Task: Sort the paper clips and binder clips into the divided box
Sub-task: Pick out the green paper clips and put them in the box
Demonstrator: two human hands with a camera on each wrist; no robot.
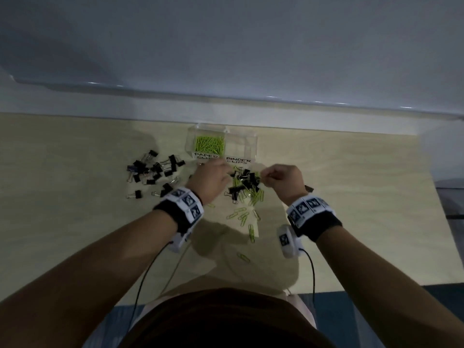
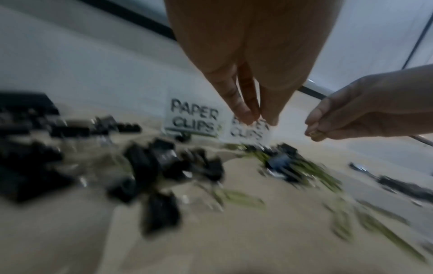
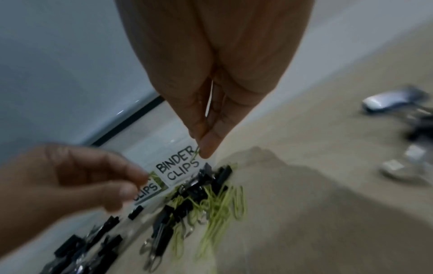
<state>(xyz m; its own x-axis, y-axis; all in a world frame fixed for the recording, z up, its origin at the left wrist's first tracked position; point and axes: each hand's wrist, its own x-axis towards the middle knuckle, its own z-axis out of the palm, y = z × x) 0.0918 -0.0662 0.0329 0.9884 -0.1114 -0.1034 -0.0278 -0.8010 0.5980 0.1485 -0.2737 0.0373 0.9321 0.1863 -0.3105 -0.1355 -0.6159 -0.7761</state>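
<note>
A clear divided box (image 1: 251,146) stands at the table's far edge. Its left part, labelled PAPER CLIPS (image 2: 192,116), holds green paper clips (image 1: 209,144). The right part, labelled BINDER CLIPS (image 3: 178,166), looks empty. Just in front of the box lies a mixed pile (image 1: 247,184) of black binder clips and green paper clips. My right hand (image 3: 201,150) hovers over that pile and pinches a green paper clip (image 3: 195,153). My left hand (image 1: 226,169) is at the box's front label, fingers loosely curled (image 3: 131,183), with nothing seen in them.
A heap of black binder clips (image 1: 153,169) lies to the left of my left hand. Loose green paper clips (image 1: 243,217) trail toward me. Blurred grey and dark objects (image 3: 384,100) sit further right on the table. A wall rises right behind the box.
</note>
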